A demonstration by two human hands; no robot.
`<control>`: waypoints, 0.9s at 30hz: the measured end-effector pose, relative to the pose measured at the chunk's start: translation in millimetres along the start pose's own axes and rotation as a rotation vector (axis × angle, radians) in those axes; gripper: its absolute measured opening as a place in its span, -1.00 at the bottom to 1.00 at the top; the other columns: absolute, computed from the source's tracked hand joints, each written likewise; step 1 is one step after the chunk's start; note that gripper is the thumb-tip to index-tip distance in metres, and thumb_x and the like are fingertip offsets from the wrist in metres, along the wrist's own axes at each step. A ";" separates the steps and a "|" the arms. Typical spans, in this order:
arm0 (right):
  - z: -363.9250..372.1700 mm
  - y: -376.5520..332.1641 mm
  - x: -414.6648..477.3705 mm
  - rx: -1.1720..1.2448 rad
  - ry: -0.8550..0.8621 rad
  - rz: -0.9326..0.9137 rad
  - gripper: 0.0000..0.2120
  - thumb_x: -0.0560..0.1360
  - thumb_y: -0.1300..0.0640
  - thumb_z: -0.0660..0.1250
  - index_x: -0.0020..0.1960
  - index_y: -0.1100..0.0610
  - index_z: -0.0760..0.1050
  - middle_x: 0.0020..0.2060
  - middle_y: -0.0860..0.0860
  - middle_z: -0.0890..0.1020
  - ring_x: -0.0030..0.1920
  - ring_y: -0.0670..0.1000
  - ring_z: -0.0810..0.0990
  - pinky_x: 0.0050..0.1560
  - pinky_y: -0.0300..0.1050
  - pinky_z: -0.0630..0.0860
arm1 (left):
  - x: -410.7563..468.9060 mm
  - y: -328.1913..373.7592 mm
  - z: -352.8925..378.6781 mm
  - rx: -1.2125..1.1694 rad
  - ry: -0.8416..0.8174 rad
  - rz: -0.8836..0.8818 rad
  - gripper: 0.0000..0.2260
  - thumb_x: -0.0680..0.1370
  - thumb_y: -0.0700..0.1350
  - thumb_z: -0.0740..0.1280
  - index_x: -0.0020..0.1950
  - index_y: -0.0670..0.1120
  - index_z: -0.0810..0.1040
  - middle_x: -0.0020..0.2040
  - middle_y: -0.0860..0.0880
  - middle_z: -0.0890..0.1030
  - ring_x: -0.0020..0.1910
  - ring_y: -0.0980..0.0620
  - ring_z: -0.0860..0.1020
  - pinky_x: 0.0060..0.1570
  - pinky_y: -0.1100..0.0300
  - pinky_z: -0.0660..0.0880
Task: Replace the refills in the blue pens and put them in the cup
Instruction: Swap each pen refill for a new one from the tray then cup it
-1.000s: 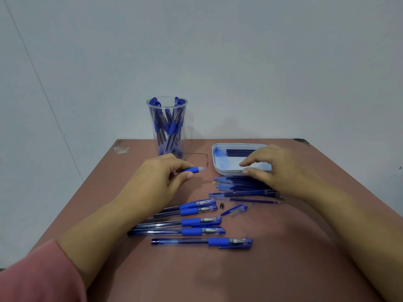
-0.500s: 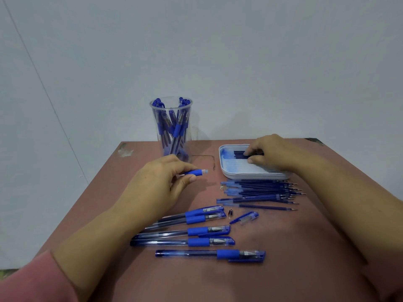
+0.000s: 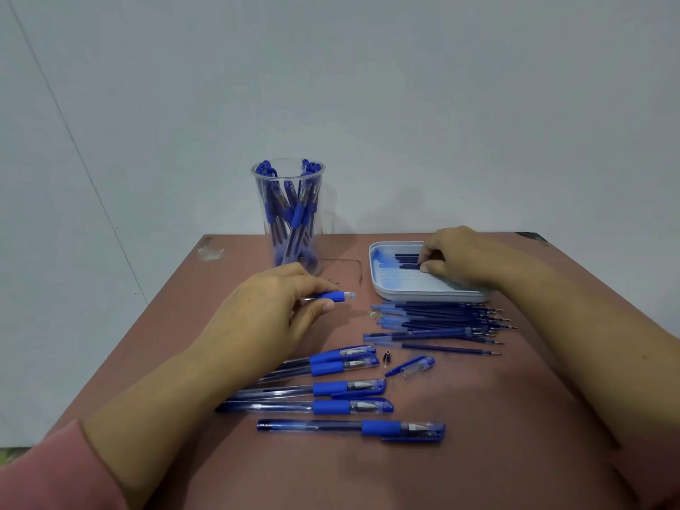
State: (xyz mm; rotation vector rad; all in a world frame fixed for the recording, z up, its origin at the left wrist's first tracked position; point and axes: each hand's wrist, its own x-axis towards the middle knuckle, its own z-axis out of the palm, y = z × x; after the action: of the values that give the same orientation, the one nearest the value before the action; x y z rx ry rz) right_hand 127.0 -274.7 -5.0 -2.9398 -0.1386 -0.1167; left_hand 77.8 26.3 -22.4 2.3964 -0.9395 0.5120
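Over the brown table (image 3: 478,454), a pen barrel (image 3: 333,296) is pinched in the left hand (image 3: 272,314). Dark refills (image 3: 406,260) in the white tray (image 3: 423,297) are gripped by the curled right hand (image 3: 463,257). Five capped pens (image 3: 349,406) are laid near the front. More pens (image 3: 294,215) are stood in the clear cup (image 3: 316,200) behind.
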 end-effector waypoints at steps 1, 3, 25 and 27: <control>0.0 0.5 -0.2 0.010 -0.003 0.001 -0.96 0.54 0.06 0.33 -0.04 -0.01 0.55 -0.09 -0.07 0.57 -0.09 -0.04 0.53 -0.15 -0.18 0.39 | -0.2 0.0 0.2 0.002 0.002 -0.002 -0.70 0.53 0.14 0.25 0.17 0.11 0.65 -0.15 0.19 0.53 -0.21 0.18 0.49 -0.16 0.20 0.48; 0.0 1.8 -0.6 0.045 -0.004 0.000 -0.98 0.54 0.06 0.33 -0.08 -0.03 0.52 -0.10 -0.08 0.58 -0.11 -0.07 0.53 -0.20 -0.20 0.40 | -0.1 -0.1 0.8 0.007 0.003 -0.003 -0.74 0.54 0.10 0.29 0.17 0.11 0.65 -0.16 0.19 0.53 -0.21 0.17 0.49 -0.17 0.20 0.47; -13.5 -53.2 -112.1 0.301 0.316 -0.319 -0.82 0.48 0.20 0.41 0.00 -0.04 0.63 -0.16 -0.23 0.61 -0.08 -0.19 0.57 -0.05 -0.44 0.43 | -1.1 3.0 -1.6 -0.039 0.049 -0.023 -0.68 0.53 0.14 0.24 0.16 0.08 0.65 -0.15 0.18 0.53 -0.18 0.21 0.50 -0.20 0.41 0.34; -7.7 -49.3 -108.4 0.316 0.352 -0.338 -0.83 0.47 0.21 0.41 0.01 -0.01 0.63 -0.14 -0.24 0.61 -0.08 -0.19 0.58 -0.04 -0.46 0.42 | -1.4 4.7 -1.2 -0.048 0.043 -0.034 -0.73 0.55 0.10 0.28 0.17 0.08 0.65 -0.15 0.17 0.53 -0.18 0.22 0.49 -0.20 0.40 0.35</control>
State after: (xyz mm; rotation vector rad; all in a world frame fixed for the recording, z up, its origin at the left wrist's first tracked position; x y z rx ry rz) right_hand 13.9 -237.3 2.5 -2.5092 -0.5429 -0.5964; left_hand 73.3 24.7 -20.7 2.3450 -0.8811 0.5211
